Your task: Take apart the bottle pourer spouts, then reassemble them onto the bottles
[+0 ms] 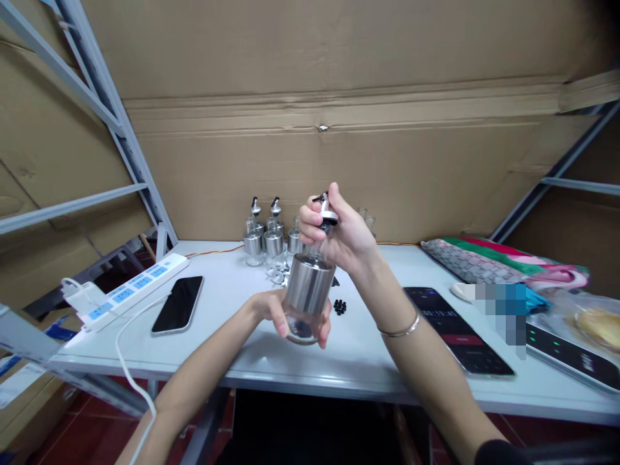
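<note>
Head view, ordered from largest to smallest. Cardboard lines the far wall behind a white table, with a metal rack at far left. On the right lie a patterned pouch, a dark tablet and a second dark device at the near right edge. On the left lie a power strip and a phone, apart from each other. Held above the table's near middle is the bottle, a glass dispenser with a steel sleeve, tilted slightly. The left hand is clamped round its lower body from the left, fingers wrapped under the base. The right hand is closed on the pourer cap at the neck, thumb and fingertips pinching it. At the far middle stand more bottles of the same kind, close together, with small black parts scattered just right of the held one. Judged step: fitting or turning the cap on the neck. Whether it is seated cannot be told. The next move would call for a steady base grip while the cap is twisted squarely.
</note>
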Motion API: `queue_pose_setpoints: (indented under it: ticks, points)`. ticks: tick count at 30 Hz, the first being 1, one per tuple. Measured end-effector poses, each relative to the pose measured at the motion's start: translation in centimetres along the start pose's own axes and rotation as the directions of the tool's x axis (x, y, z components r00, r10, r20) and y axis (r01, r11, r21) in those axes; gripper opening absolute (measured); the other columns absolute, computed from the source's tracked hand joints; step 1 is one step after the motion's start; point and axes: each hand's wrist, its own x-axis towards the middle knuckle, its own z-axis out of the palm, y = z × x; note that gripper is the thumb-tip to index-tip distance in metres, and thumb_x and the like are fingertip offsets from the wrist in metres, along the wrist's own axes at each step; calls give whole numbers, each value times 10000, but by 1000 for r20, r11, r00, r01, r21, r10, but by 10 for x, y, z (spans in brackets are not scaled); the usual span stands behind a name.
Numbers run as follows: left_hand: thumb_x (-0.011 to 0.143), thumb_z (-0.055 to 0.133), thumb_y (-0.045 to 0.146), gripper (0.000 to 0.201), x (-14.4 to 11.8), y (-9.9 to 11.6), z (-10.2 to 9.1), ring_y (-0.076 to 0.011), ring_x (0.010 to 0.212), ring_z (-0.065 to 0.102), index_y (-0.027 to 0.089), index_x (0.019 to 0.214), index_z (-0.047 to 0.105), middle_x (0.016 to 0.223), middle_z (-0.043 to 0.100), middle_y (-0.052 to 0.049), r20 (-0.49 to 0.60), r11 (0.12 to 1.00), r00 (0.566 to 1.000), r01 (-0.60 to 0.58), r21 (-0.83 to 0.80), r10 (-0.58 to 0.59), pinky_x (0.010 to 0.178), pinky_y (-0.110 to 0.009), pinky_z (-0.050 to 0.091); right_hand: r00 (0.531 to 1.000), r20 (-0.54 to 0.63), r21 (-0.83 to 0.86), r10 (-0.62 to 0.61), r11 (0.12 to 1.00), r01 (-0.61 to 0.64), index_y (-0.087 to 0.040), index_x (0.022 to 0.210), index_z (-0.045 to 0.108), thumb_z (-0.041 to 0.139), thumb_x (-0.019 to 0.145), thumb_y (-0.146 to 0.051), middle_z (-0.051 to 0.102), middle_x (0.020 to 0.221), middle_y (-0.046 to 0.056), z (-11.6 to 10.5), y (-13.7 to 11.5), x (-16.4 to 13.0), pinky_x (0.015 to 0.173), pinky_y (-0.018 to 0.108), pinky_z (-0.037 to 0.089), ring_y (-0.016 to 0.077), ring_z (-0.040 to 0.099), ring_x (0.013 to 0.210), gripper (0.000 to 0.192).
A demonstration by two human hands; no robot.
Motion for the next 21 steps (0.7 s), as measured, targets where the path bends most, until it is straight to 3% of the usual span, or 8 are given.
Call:
queue_pose_setpoints:
  ticks: [4,8,11,15,21]
  points:
    - [268,782,46,615,2,-1,2,-232,760,647,172,836,582,789,684,-54,202,989,968,151,1,-148,746,-343,493,987,147,-3,62,998,-62,-201,602,380,366,826,-677,387,499,-77,11,4,-9,436,208,377,40,345,349,526]
    - [225,797,24,632,8,-1,6,-236,771,651,173,797,574,792,676,-32,176,966,950,252,50,-257,769,-368,494,981,174,-10,81,997,-80,-212,576,342,313,829,-698,315,434,-90,18,6,-15,437,216,377,49,296,324,549]
    - [240,794,5,655,13,-6,9,-254,826,643,175,830,567,822,663,-20,128,977,969,206,47,-211,801,-408,476,988,142,-6,69,998,-68,-213,549,309,305,832,-697,280,412,-90,20,5,-15,434,217,371,55,279,328,561]
    - [268,805,59,648,14,-11,12,-255,831,639,173,852,547,819,659,-26,119,994,988,106,-35,-101,806,-416,468,996,47,71,-70,995,66,-207,548,309,374,812,-693,297,441,-84,21,0,-13,432,207,360,52,287,358,557]
    - [355,773,32,642,10,-6,13,-233,886,622,172,948,573,893,666,-47,47,997,998,-39,73,35,848,-388,448,985,-29,0,-169,986,169,-208,570,370,479,752,-698,351,501,-66,19,-1,-10,472,221,401,61,369,429,534]
